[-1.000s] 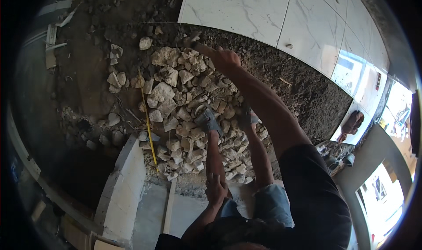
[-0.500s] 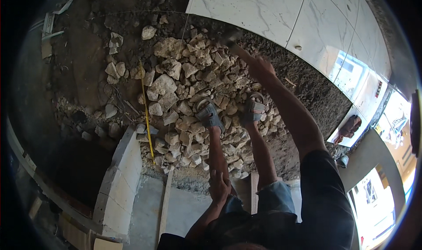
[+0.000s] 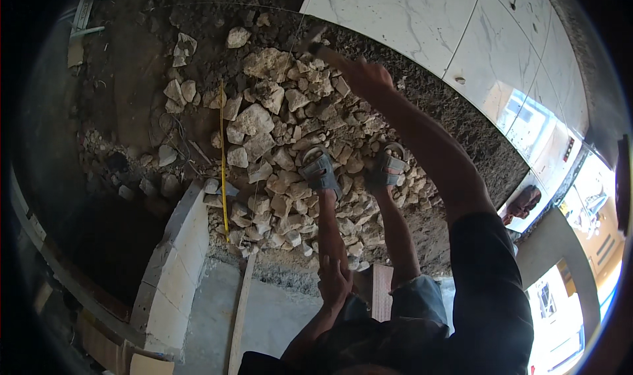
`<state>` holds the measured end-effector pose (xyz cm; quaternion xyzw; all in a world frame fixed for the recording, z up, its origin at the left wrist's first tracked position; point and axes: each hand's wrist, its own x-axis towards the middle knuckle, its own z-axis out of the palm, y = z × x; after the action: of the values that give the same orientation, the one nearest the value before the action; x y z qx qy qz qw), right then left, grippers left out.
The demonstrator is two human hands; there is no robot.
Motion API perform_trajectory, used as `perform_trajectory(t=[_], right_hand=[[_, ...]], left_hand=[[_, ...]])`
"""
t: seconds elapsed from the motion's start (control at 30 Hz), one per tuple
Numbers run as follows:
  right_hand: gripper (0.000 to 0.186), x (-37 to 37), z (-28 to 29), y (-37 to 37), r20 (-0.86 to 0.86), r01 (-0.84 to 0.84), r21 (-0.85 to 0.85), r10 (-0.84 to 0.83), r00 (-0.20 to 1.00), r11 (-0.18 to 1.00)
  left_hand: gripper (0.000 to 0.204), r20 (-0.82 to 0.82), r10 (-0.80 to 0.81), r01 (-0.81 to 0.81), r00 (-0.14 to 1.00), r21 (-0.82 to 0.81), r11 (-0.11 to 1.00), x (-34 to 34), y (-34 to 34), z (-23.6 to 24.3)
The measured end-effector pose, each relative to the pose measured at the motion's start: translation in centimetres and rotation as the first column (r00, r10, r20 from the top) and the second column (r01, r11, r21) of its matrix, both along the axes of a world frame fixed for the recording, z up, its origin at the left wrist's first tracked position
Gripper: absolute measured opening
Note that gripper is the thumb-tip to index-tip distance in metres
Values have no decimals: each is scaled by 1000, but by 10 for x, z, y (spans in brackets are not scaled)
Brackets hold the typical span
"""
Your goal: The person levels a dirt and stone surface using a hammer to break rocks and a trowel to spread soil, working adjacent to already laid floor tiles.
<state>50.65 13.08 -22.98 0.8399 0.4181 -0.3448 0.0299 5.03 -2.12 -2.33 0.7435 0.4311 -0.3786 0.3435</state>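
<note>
My right hand (image 3: 369, 78) is closed round the wooden handle (image 3: 333, 58) of a hammer, arm stretched forward to the far side of a stone heap. The hammer's dark head (image 3: 315, 44) is smeared by motion above the stones. Broken pale stones (image 3: 290, 137) lie piled under and around my sandalled feet (image 3: 320, 170). My left hand (image 3: 335, 281) rests on my left leg near the knee, its fingers lying along the shin with no tool in them.
A yellow measuring tape (image 3: 223, 157) lies along the heap's left side, near a thin string line. White marbled tiles (image 3: 395, 19) border dark soil at the far right. A low block wall (image 3: 173, 263) stands left, and a wooden strip (image 3: 241, 309) lies on the grey floor.
My right hand and the hammer have moved left and slightly farther away over the stones. The view has shifted a little; my left hand stays on the leg.
</note>
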Motion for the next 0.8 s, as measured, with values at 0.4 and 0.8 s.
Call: perform_trajectory(t=[0.4,0.8], right_hand=[[27,27,-11,20,76,-101,-93,108,991,990],[39,13,30,-211,3,349,-454,-390,921,820]], left_hand=[[46,-53,-23,23,998,2,1000,11,2,8],[49,-80,-48,47,996,-23,999,5,-1,3]])
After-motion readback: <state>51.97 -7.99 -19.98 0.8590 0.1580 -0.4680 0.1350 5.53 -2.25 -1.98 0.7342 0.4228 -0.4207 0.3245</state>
